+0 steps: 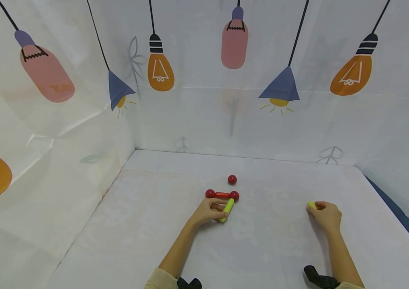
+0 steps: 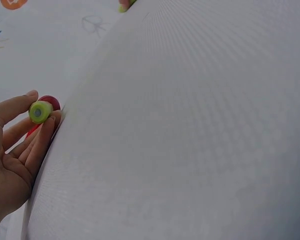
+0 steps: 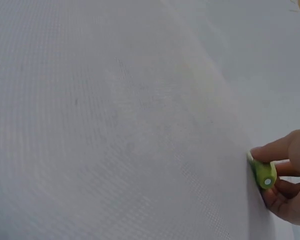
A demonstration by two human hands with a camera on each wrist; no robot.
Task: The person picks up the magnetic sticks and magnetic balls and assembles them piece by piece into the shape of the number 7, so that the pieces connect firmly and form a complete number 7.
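Observation:
Near the middle of the table, my left hand (image 1: 209, 210) pinches a yellow-green rod (image 1: 228, 209) between thumb and fingers. The rod's far end meets the right one of two red balls (image 1: 234, 195), which a red rod (image 1: 222, 195) links to the left ball (image 1: 209, 193). In the left wrist view, the near end of the yellow-green rod (image 2: 40, 112) shows a small grey disc. Off to the right, my right hand (image 1: 328, 216) pinches a second yellow-green rod (image 1: 311, 205), partly hidden by the fingers. Its end (image 3: 266, 179) carries a pale round spot in the right wrist view.
A loose red ball (image 1: 232, 179) lies just behind the linked pair. The white table (image 1: 262, 249) meets a sheet wall (image 1: 197, 116) printed with lamps at the back and left. Black wrist straps (image 1: 321, 277) sit low on both forearms.

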